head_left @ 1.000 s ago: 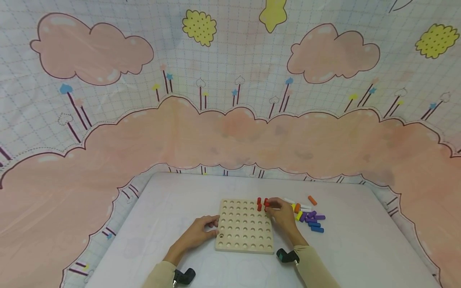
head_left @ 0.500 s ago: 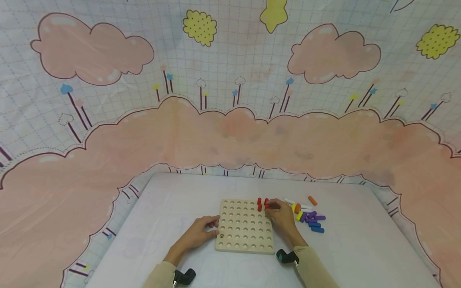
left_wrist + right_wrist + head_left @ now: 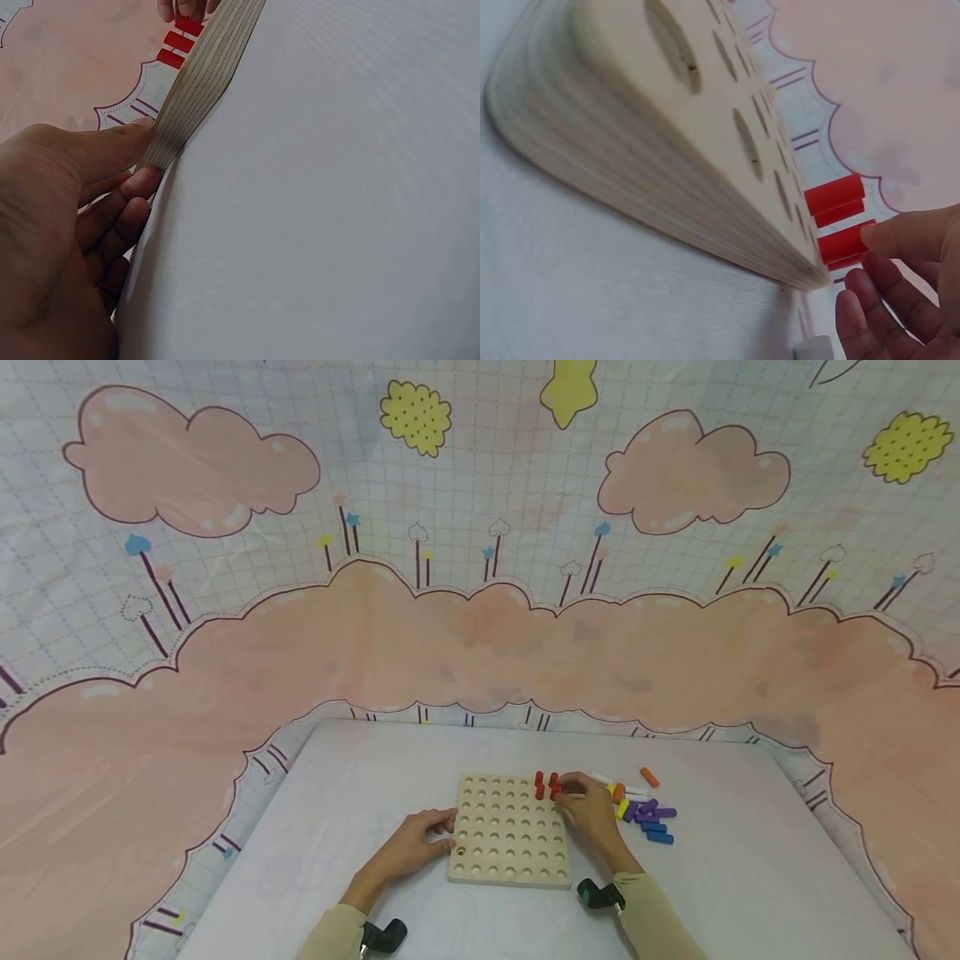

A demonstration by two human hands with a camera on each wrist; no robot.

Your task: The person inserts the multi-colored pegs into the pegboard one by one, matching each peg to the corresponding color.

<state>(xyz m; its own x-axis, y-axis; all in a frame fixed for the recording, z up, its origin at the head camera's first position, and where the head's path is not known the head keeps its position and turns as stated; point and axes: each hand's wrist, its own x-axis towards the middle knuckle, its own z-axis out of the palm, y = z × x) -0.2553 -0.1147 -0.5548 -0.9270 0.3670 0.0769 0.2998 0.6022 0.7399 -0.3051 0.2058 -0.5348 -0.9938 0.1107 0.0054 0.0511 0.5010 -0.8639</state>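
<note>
A square wooden pegboard (image 3: 510, 839) with rows of round holes lies on the white table. Thumb and fingers of my left hand (image 3: 411, 843) hold its left edge; in the left wrist view this hand (image 3: 52, 217) grips the layered wood side. My right hand (image 3: 590, 810) is at the far right corner. It pinches a red peg (image 3: 844, 241) between thumb and fingers, at a hole of the board, as the right wrist view shows. Several red pegs (image 3: 539, 778) stand upright beside it. How deep the pinched peg sits is hard to tell.
Right of the board lies a loose group of pegs: purple pegs (image 3: 664, 812), blue pegs (image 3: 660, 838), white pegs (image 3: 636, 791), yellow and orange ones. One orange peg (image 3: 649, 777) lies apart, farther back. A patterned cloth (image 3: 480, 652) with clouds rises behind the table.
The red peg at my right fingertips appears slightly lower, closer to the board. My left hand and the board have stayed in place.
</note>
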